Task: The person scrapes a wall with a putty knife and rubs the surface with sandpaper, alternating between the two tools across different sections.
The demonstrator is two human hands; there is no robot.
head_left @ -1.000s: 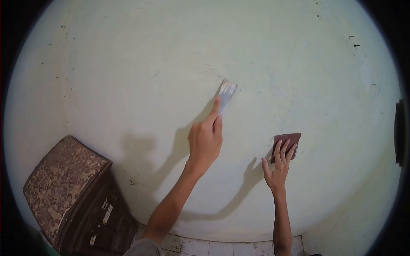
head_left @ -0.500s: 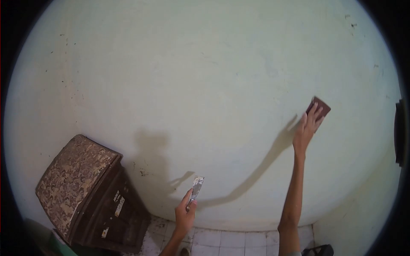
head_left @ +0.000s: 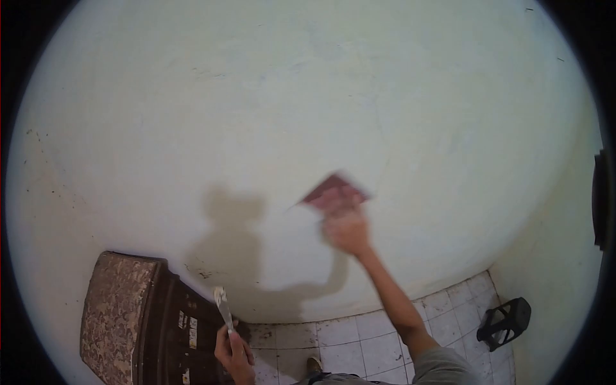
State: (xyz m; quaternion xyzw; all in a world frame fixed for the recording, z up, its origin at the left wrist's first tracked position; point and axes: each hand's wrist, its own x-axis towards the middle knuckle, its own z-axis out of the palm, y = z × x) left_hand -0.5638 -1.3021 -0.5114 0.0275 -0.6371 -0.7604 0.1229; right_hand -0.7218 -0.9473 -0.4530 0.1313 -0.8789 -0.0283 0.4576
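My right hand (head_left: 346, 226), smeared by motion, is stretched forward against a folded sheet of reddish-brown sandpaper (head_left: 333, 182). The sheet lies at the pale green wall (head_left: 436, 128), near the middle of the view, with one corner pointing up. Lower down, the fingers of my left hand (head_left: 235, 354) are wrapped round a putty knife (head_left: 223, 309). Its blade points up and is spotted with whitish filler. That knife is held apart from the wall, beside the dark cabinet.
A dark brown cabinet (head_left: 172, 321) with a patterned top (head_left: 115, 301) stands at lower left. At lower right a black plastic stool (head_left: 507, 324) rests on the white tiled floor (head_left: 340, 330). A dark object (head_left: 600, 199) is on the right wall.
My right hand has swept left and somewhat down with the sandpaper. My left hand with the putty knife is lower and further left. The view has shifted, showing more floor and the stool.
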